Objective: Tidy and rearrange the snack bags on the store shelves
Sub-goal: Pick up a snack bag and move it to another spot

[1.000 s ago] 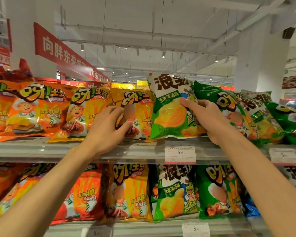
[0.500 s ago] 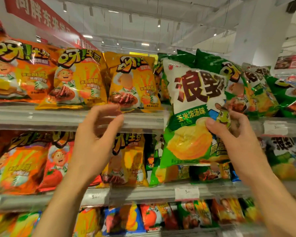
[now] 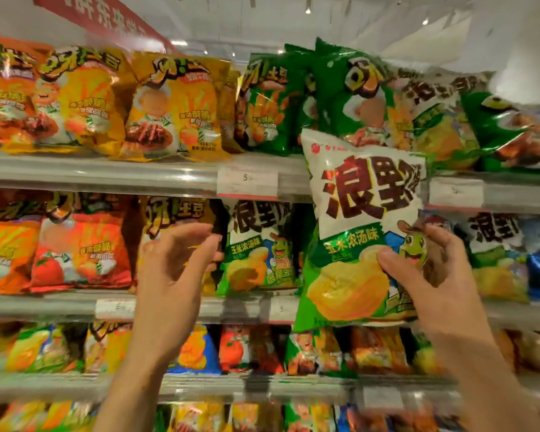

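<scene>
The right hand pinches a white-and-green chip bag in front of the second shelf. The left hand hovers empty, fingers loosely spread. Slot it upright beside the matching bag, probably its proper row, label facing out.

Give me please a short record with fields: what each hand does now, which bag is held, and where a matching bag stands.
right hand: grips the white-and-green bag, held in front of the shelves
left hand: holds nothing, fingers loosely curled, raised before the second shelf
matching bag: stands on the second shelf, left of the held one
</scene>
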Available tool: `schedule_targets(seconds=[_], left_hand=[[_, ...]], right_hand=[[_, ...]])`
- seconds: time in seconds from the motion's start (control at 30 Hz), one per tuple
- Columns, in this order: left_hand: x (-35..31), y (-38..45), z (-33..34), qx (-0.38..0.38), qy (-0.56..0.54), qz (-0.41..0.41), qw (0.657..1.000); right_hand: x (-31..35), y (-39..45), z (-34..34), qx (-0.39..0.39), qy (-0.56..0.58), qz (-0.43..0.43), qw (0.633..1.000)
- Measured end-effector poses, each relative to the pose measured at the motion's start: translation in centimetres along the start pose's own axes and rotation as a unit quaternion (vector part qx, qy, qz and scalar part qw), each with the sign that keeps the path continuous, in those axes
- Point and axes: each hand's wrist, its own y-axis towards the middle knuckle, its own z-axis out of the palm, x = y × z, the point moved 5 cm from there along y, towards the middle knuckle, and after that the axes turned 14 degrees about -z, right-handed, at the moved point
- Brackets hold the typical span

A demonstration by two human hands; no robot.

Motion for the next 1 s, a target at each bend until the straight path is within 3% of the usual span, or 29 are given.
schedule_targets(seconds=[0.23,0.43,1.0], left_hand=[[-0.2,-5.1,9.2,-0.025,-0.006,-0.017,1.0],[-0.4,-7.4,15.1,-0.015,0.024,-0.032,0.999],[-1.5,-6.8,22.4,0.023,0.02,-0.009,0.999]], right_hand=[[-2.9,2.1,-9.3,0.062,0.01,0.004,0.998],[-4.8,3.1,-15.5,0.066,0.014,0.018,0.998],[-5.0,5.0,-21.7,0.028,-0.043,0.016,0.999]])
